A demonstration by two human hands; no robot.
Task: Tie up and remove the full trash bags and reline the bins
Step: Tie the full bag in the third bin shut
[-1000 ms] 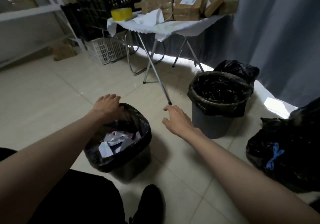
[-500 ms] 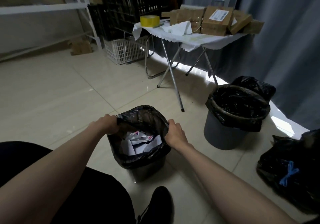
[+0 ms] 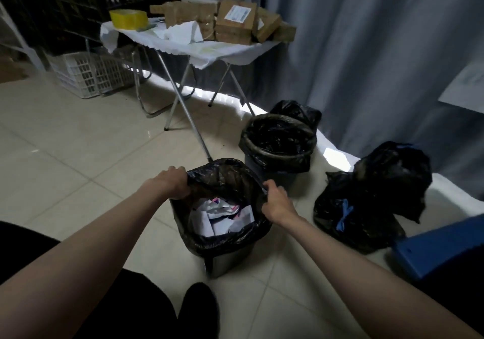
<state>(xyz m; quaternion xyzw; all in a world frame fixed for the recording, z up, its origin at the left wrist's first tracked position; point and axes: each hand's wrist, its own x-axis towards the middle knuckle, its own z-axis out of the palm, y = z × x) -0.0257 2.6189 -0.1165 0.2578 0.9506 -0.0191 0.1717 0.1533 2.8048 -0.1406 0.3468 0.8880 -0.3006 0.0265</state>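
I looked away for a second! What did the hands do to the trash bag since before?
The right hand came across and took hold of the black bag at its rim; the left hand, already there, now grips it too. Together they have pulled the rim up off the bin. The other lined bin and tied bags stayed put.

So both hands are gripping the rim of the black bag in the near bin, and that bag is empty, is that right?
Not quite: the head view shows the black bag holds crumpled paper, so it is not empty. The left hand and right hand do grip its rim.
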